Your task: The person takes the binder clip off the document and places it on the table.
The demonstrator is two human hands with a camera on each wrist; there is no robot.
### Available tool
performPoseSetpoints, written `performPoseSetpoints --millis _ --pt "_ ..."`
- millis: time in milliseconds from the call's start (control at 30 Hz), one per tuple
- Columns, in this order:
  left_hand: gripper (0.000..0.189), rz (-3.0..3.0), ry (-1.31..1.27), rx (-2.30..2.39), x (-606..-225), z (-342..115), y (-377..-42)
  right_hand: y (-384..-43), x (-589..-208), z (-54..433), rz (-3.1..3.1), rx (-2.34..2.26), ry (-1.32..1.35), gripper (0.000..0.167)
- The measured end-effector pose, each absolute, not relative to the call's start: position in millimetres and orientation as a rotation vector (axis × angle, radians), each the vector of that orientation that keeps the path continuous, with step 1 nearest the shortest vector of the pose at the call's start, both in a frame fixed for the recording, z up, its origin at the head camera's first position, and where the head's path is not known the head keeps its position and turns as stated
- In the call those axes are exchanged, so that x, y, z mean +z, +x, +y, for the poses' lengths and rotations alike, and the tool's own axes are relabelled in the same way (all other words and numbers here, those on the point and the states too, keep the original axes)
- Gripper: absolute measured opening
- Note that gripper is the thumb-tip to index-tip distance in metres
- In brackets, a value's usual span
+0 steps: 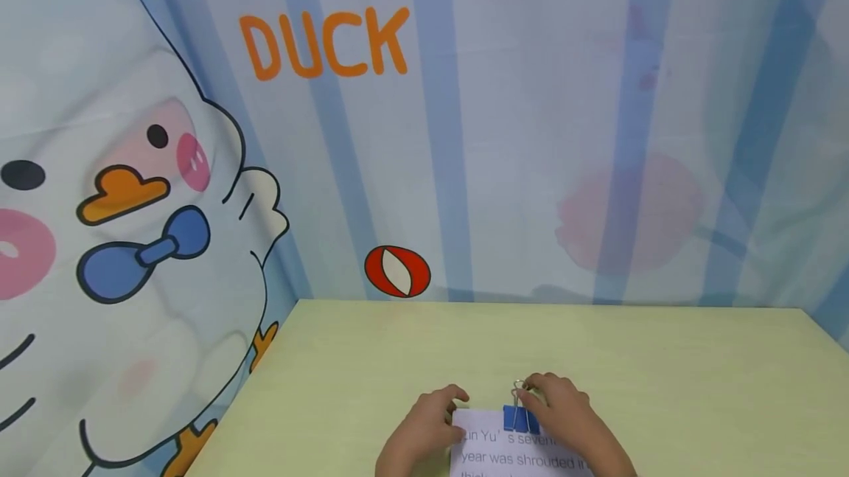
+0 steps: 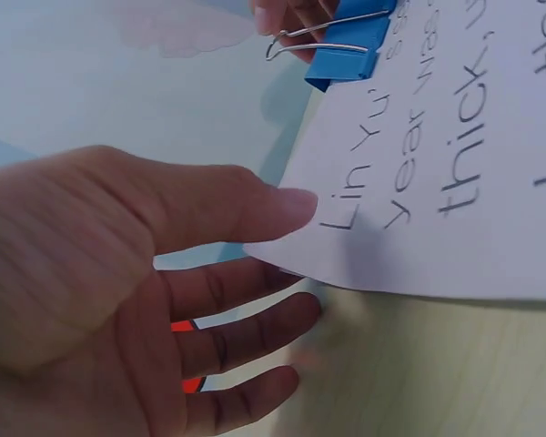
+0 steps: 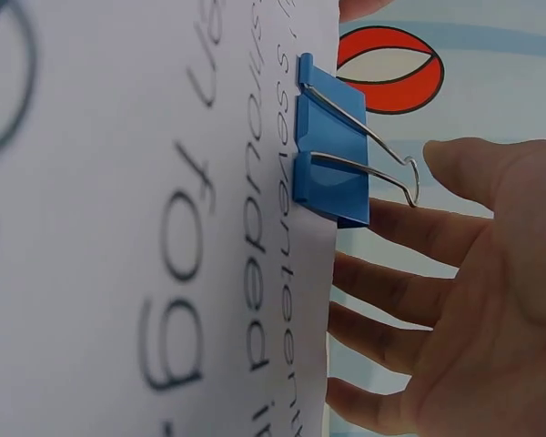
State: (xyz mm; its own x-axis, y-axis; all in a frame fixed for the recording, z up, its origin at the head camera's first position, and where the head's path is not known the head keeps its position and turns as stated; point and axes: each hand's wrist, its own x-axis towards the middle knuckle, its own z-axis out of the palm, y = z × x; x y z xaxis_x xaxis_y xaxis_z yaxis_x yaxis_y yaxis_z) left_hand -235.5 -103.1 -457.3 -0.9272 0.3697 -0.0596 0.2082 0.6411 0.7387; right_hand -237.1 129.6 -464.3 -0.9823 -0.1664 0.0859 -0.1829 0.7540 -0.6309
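A blue binder clip (image 1: 520, 419) is clamped on the top edge of white printed paper (image 1: 487, 441), its wire handles pointing away. My left hand (image 1: 424, 429) holds the paper's top left corner, the thumb on the printed side and the index finger behind, as the left wrist view shows. My right hand (image 1: 564, 411) is at the clip. In the right wrist view its thumb (image 3: 464, 168) is just off the wire handle (image 3: 409, 187), and its relaxed fingers (image 3: 396, 287) reach behind the clip and the paper's edge. Fingertips there are partly hidden.
The pale yellow table (image 1: 345, 359) extends around and beyond the paper. Behind it hangs a blue striped curtain (image 1: 517, 130) with a printed duck (image 1: 219, 359), the word DUCK and a red and white ball (image 1: 398, 271).
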Motion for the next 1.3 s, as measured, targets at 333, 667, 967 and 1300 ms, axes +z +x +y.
performPoseSetpoints --millis 333,667,967,1300 --pt "0.034 2.767 0.361 1.063 -462.5 -84.9 -231.1 -238.8 -462.7 129.5 -2.913 1.058 0.313 0.017" --pt "0.028 2.801 0.323 1.113 -470.9 -87.7 -230.1 -238.9 -466.5 129.9 -2.798 1.391 0.394 0.018" --pt "0.022 2.752 0.326 1.16 -477.9 -92.7 -233.4 -242.2 -470.3 142.6 -2.735 1.634 0.654 0.027" --pt "0.021 2.753 0.387 1.179 -477.5 -98.2 -234.8 -242.5 -464.0 137.7 -2.765 1.725 0.507 0.055"
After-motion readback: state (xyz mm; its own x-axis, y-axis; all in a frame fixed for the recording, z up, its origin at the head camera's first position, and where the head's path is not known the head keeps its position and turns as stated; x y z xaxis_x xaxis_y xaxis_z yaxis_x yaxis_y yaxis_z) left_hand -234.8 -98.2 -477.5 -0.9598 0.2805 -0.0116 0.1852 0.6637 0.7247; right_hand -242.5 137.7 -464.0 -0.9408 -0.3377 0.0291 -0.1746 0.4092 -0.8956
